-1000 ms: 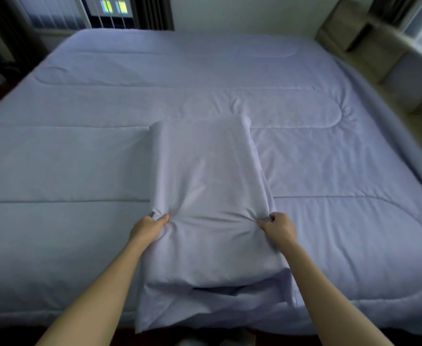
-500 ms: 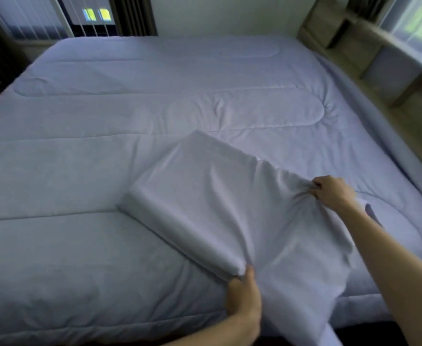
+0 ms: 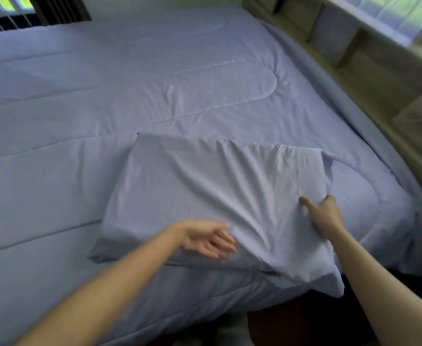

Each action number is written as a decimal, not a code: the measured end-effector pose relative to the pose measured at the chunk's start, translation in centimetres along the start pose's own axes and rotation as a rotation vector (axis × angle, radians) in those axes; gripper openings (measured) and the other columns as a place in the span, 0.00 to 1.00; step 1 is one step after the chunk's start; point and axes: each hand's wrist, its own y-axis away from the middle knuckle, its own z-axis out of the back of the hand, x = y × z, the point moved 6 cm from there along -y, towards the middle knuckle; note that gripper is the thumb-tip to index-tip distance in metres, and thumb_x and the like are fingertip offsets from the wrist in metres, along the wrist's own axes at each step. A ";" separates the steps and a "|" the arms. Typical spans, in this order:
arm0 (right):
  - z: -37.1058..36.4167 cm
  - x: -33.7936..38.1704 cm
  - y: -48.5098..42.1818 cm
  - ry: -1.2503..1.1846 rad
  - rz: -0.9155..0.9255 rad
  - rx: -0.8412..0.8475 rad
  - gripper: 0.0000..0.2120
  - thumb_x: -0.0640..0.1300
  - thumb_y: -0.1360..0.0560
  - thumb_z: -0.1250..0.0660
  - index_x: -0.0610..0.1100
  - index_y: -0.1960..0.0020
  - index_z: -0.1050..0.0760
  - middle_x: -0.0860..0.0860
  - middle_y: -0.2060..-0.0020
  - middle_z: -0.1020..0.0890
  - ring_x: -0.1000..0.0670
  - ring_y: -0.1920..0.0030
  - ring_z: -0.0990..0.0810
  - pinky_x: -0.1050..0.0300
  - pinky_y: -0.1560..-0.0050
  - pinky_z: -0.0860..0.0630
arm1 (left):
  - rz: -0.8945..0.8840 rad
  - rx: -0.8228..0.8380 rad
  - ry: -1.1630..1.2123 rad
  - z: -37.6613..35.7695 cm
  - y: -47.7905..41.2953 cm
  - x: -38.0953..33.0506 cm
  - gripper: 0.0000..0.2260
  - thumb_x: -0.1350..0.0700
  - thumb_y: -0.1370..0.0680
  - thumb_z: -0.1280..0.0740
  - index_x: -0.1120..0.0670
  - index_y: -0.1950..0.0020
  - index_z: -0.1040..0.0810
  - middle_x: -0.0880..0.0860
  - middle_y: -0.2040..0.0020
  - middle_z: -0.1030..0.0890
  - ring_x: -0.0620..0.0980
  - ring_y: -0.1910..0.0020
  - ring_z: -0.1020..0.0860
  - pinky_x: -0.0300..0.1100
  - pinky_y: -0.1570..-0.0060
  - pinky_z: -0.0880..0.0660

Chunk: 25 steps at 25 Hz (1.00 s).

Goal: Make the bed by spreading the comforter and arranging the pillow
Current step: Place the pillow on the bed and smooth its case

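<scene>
Head view: I see the pillow [image 3: 205, 196] lying across the comforter [image 3: 130, 83] near the bed's foot corner, my right hand [image 3: 323, 214] pinching its case, my left hand [image 3: 210, 237] spread open alongside.

The bed [image 3: 369, 126] is covered almost fully by a pale lilac comforter [image 3: 130, 96], which lies flat with long stitched seams and some small wrinkles. Directly on the comforter lies a pillow [image 3: 205, 186] in the same lilac cover, close to the near edge of the bed. Its loose cover end hangs over this edge, below the fingers [image 3: 304, 201] of the right hand. The open fingers [image 3: 220, 242] of the left hand are at the pillow's near side.
</scene>
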 end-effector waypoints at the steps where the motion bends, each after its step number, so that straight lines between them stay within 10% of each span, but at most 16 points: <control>1: -0.1 0.1 0.0 -0.029 -0.008 -0.017 0.37 0.57 0.28 0.30 0.37 0.31 0.39 0.35 0.34 0.28 0.33 0.36 0.28 0.43 0.37 0.32 | -0.096 -0.128 0.089 4.8 1.6 -1.7 0.16 0.48 0.18 0.47 0.55 0.45 0.24 0.49 0.53 0.15 0.44 0.61 0.18 0.37 0.59 0.23; 3: -0.5 0.3 -0.2 -0.052 -0.032 -0.055 0.38 0.59 0.30 0.31 0.37 0.30 0.39 0.36 0.34 0.28 0.34 0.35 0.28 0.42 0.37 0.31 | -0.276 -0.554 0.150 15.1 4.0 -3.3 0.11 0.53 0.18 0.45 0.53 0.53 0.24 0.51 0.61 0.15 0.46 0.63 0.17 0.37 0.64 0.27; 7: -1.5 -0.1 -0.6 0.013 -0.072 -0.140 0.44 0.66 0.33 0.31 0.39 0.30 0.40 0.37 0.33 0.29 0.33 0.35 0.29 0.40 0.36 0.32 | -0.180 -1.329 -0.370 27.2 7.2 -1.4 0.14 0.48 0.23 0.36 0.55 0.42 0.25 0.61 0.38 0.23 0.62 0.39 0.25 0.49 0.43 0.28; 14: -1.7 -0.4 -2.1 0.121 -0.080 -0.066 0.44 0.69 0.34 0.33 0.36 0.33 0.32 0.37 0.36 0.25 0.34 0.38 0.26 0.43 0.37 0.29 | -0.077 -1.308 -0.396 28.1 4.8 -1.0 0.38 0.34 0.25 0.41 0.66 0.31 0.33 0.68 0.31 0.30 0.65 0.32 0.30 0.52 0.34 0.34; 19: 0.3 2.8 -3.1 0.081 0.089 0.059 0.25 0.61 0.28 0.33 0.36 0.55 0.25 0.38 0.55 0.21 0.38 0.54 0.22 0.52 0.57 0.30 | -0.197 -1.481 -0.236 26.6 7.0 -3.1 0.27 0.42 0.21 0.41 0.64 0.36 0.27 0.68 0.35 0.26 0.68 0.37 0.27 0.55 0.38 0.30; 25: 13.5 6.8 -7.5 -0.146 0.262 -0.205 0.24 0.60 0.30 0.31 0.39 0.66 0.27 0.43 0.68 0.23 0.40 0.60 0.23 0.51 0.63 0.33 | -0.546 -1.593 -0.085 18.7 8.6 -18.3 0.22 0.44 0.22 0.40 0.61 0.43 0.23 0.68 0.41 0.23 0.69 0.43 0.25 0.57 0.43 0.28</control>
